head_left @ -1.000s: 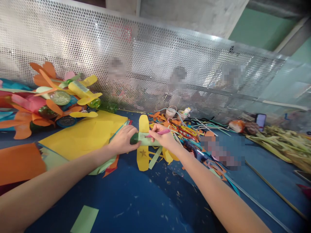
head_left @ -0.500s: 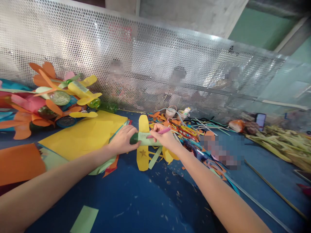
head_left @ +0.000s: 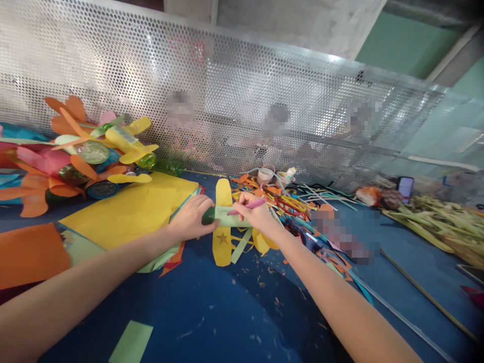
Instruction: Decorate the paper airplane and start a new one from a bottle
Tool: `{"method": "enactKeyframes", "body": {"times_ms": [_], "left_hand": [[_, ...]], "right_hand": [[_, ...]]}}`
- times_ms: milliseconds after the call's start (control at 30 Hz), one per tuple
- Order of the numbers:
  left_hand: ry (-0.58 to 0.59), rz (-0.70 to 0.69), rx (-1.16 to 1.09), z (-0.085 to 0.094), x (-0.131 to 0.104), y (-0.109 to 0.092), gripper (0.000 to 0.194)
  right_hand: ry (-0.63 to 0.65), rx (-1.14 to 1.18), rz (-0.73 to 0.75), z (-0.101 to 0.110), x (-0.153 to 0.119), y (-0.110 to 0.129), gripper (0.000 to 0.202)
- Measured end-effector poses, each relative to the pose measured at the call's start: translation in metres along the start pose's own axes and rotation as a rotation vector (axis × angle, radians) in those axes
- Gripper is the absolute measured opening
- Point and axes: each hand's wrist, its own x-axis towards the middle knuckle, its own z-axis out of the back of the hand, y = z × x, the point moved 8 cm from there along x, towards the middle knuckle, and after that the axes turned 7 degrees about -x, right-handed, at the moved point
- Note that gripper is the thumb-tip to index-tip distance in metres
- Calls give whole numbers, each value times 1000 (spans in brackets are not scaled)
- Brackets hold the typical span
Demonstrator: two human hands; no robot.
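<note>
A toy plane lies on the blue table, its body a bottle wrapped in pale green paper (head_left: 225, 218). Its yellow paper wing (head_left: 222, 252) carries a dark star on the near half. My left hand (head_left: 194, 217) is closed around the dark green bottle end (head_left: 208, 216) at the body's left. In my right hand (head_left: 254, 214) is a pink marker (head_left: 255, 203), pinched with its tip at the pale green paper. Yellow paper tail pieces (head_left: 261, 243) show partly under my right wrist.
Finished-looking bottle planes (head_left: 91, 151) are heaped at the left beside yellow paper sheets (head_left: 124, 217). Paper scraps (head_left: 295, 201), cups (head_left: 265, 175) and a dark blue glue gun (head_left: 302, 234) lie right. A perforated metal panel (head_left: 242, 101) stands behind; people are beyond it.
Almost nothing differs. Both hands, the marker and the toy plane stay in the same places, the marker tip still at the green paper.
</note>
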Motion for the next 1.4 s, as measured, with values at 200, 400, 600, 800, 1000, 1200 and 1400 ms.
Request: {"method": "enactKeyframes", "body": {"times_ms": [200,400,600,800,1000,1200,1400], "left_hand": [[-1,-4,-4,0,0,0,21],[-2,-4,13,0,0,0,22],[7,-4,22,0,0,-1,22],[7,-2,22,-1,0,0,22],[10,-1,20,0,0,0,22],[3,-5,16,0,0,0,21],[-8,-9,21,0,0,0,22]], "right_hand": [[-5,-19,17,1,-1,6,22],[-39,1,-6,3,0,3,22],[-88,-29,3,7,0,5,23],[-60,-25,11,5,-2,12,23],[-50,-35,11,5,-2,11,23],[-62,-3,0,6,0,4,23],[-55,-28,-11,7,0,6,23]]}}
